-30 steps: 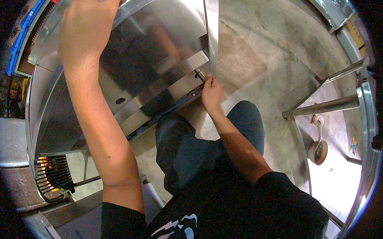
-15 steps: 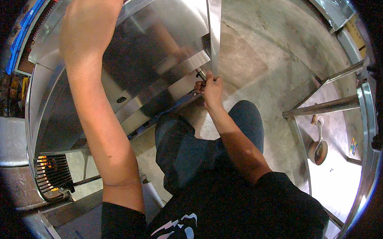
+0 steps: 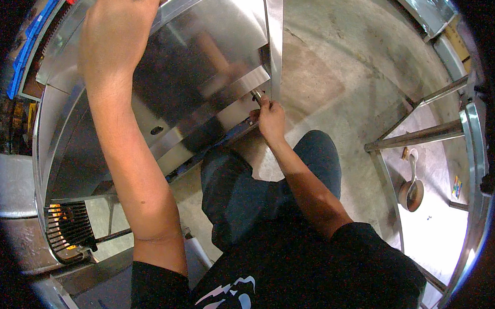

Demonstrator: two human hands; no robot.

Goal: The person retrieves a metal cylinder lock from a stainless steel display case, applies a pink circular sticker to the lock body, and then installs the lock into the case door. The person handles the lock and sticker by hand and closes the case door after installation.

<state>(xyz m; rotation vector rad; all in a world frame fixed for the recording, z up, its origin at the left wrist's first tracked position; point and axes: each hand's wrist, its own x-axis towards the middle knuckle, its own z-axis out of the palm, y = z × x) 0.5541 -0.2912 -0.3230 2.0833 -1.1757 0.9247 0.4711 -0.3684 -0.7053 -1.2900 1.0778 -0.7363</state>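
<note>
A large stainless steel appliance (image 3: 195, 63) with a shiny front panel fills the upper left. My right hand (image 3: 271, 121) is low at its right side, fingers closed round a short metal pipe fitting (image 3: 258, 94) that sticks out below the panel's lower ledge. The fitting's far end goes under the ledge, and my fingers cover the rest. Stretched far forward, my left hand (image 3: 117, 28) is over the appliance's upper edge. Its fingers are mostly cut off by the picture's top edge, so what they touch is hidden.
At the right stands a metal-legged table (image 3: 421, 140), with a ladle (image 3: 411, 195) on a bright surface below. A dark grate (image 3: 70, 223) with an orange glow is at the lower left. Concrete floor (image 3: 331, 64) lies right of the appliance. My bent knees (image 3: 318, 152) are close to its front.
My right hand has shifted slightly, its fingers now higher and closer round the pipe fitting. My left arm has barely moved.
</note>
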